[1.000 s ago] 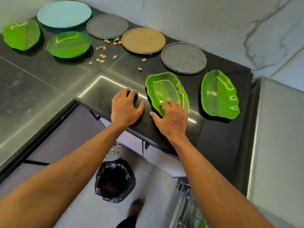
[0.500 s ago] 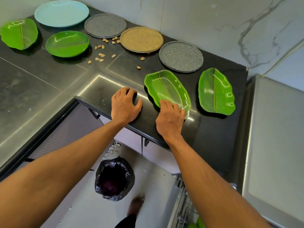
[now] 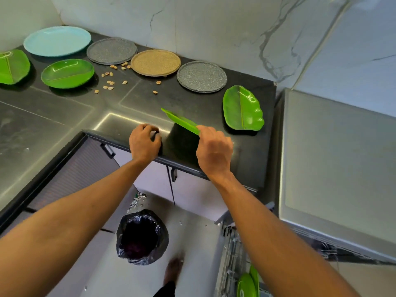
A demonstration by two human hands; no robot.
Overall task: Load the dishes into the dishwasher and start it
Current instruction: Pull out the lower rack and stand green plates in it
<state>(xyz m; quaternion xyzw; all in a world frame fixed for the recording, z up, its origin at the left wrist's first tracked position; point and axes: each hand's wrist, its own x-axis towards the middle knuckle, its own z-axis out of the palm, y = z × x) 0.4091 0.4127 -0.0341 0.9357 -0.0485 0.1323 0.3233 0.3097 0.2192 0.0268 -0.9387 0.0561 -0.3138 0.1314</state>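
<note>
Finding: the leaf-shaped green plate (image 3: 182, 122), flat on the counter (image 3: 64, 116) half a second ago, is now tilted up and seen nearly edge-on. Its far tip is above the counter's front part, with a dark shadow beneath it.

Judgement: the pickup is done. The step in hand is the carry to the dishwasher rack (image 3: 233, 254), below the counter's right end (green dishes (image 3: 246, 284) already stand there). Seven more dishes (image 3: 201, 76) lie on the counter, so loading appears far from finished.

Right grip (image 3: 214, 151): the fingers are curled and pinch the plate's near end. The wrist is over the counter's front edge and the forearm is stretched forward.

Left grip (image 3: 144, 144): earlier spread flat, it is now curled, knuckles up, at the counter's front edge. It holds nothing that shows.
</note>
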